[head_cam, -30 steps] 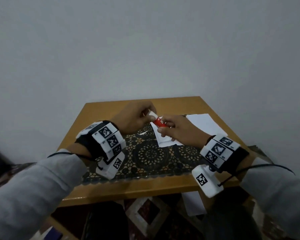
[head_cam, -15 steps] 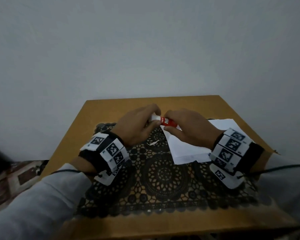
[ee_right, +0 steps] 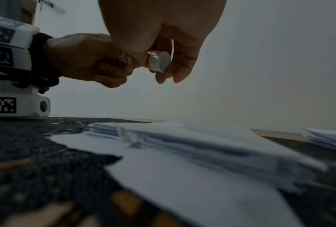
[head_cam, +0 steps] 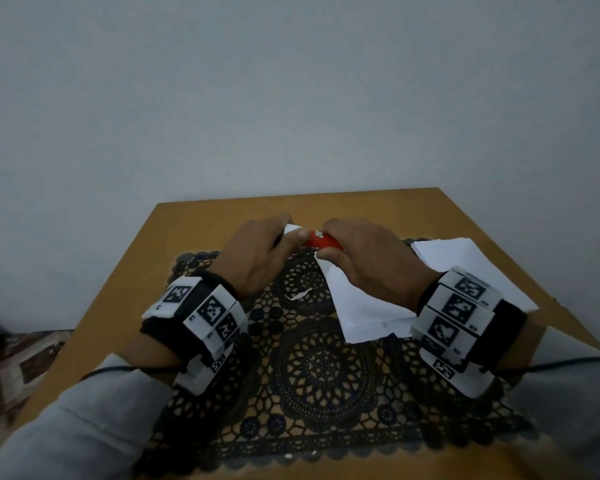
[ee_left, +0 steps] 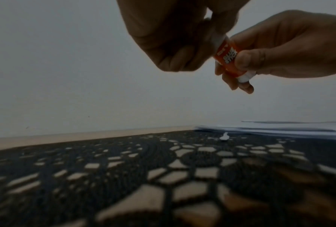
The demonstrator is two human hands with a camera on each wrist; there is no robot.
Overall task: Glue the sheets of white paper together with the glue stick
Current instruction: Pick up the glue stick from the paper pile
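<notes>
A red glue stick (head_cam: 322, 241) with a white cap is held above the table between both hands. My left hand (head_cam: 274, 247) pinches the white cap end (head_cam: 291, 231). My right hand (head_cam: 347, 247) grips the red body, thumb on the label (ee_left: 228, 55). The stick's white base (ee_right: 159, 61) pokes out below the right hand's fingers. In the left wrist view the left hand (ee_left: 173, 38) curls round the cap beside the right hand (ee_left: 289, 46). A stack of white paper sheets (head_cam: 368, 313) lies under my right wrist.
A second stack of white paper (head_cam: 465, 268) lies at the table's right side. A small torn paper scrap (head_cam: 298, 294) sits on the black lace mat (head_cam: 326, 368). The wooden table (head_cam: 187, 230) stands against a plain wall.
Both hands have kept hold of the glue stick and drawn closer together on it. The head view has come closer, and the wrists now sit low over the mat.
</notes>
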